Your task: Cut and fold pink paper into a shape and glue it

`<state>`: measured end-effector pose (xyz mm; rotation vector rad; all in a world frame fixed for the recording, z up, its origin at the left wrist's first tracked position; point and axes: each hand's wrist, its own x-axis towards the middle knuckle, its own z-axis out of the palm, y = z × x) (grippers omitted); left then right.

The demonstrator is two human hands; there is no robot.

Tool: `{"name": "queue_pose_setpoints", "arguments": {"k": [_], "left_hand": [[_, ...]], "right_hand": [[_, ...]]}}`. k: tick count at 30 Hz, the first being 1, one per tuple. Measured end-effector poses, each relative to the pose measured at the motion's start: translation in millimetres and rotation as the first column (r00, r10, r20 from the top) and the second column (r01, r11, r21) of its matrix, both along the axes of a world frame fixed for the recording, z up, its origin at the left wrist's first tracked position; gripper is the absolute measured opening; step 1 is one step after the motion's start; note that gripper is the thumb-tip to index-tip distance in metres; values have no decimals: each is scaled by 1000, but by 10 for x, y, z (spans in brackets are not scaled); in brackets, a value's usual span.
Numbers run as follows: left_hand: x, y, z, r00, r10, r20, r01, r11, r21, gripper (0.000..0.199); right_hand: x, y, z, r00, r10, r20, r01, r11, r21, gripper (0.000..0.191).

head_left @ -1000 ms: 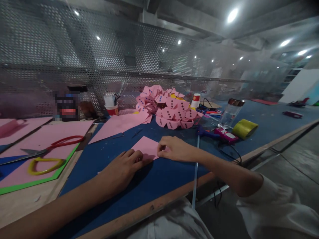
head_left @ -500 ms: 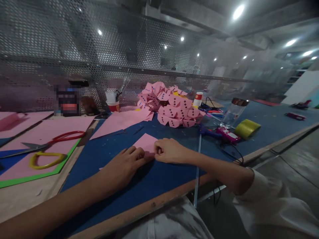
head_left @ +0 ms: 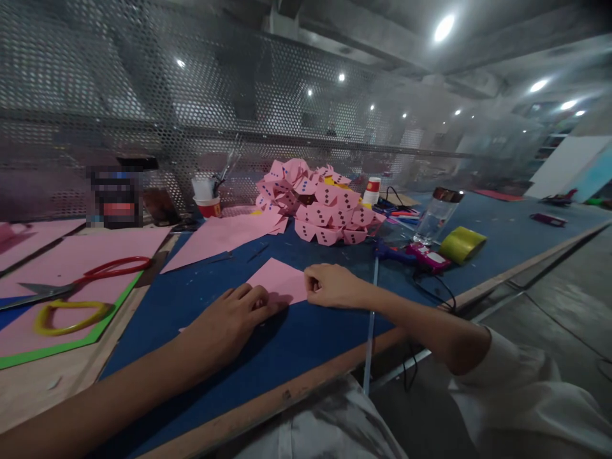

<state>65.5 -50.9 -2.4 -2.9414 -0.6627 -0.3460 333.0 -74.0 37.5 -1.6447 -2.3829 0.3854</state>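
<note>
A small pink paper piece [head_left: 277, 279] lies on the blue table surface [head_left: 306, 338] between my hands. My left hand [head_left: 234, 319] rests on its left lower edge, fingers curled together and pressed on the paper. At the right corner of the paper, my right hand [head_left: 332, 285] is closed, thumb and fingers pinching the edge. Behind the paper stands a heap of folded pink pieces [head_left: 322, 207] with blue and black marks. Larger pink sheets [head_left: 224, 237] lie to the left of the heap.
Scissors [head_left: 71, 284] with red and yellow handles lie on pink sheets at left. On the right are a glass bottle [head_left: 437, 213], a yellow tape roll [head_left: 463, 245], a blue and magenta tool [head_left: 423, 255] with its cord, and paper cups [head_left: 371, 190]. A perforated metal screen stands behind.
My right hand has moved a little right relative to the paper, and more of the pink piece shows between the hands. The whole view has shifted slightly.
</note>
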Motion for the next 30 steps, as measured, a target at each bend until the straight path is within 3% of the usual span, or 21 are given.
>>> {"name": "queue_pose_setpoints", "arguments": {"k": [14,23,30], "left_hand": [[-17,35,-20,998,-41,39,41,999,3,62],[-25,35,-41,999,-20,49,21,1000,-19,58],[-26,42,-48,999,-21,50,22,1000,-16,60]], "right_hand": [[287,-86,66,998,-49,-37,48,998,-52,5],[438,-74,-28,994,-74,-77,74,997,-5,4],[513,-119,7,991,-104,-89,102,994,-28,4]]}}
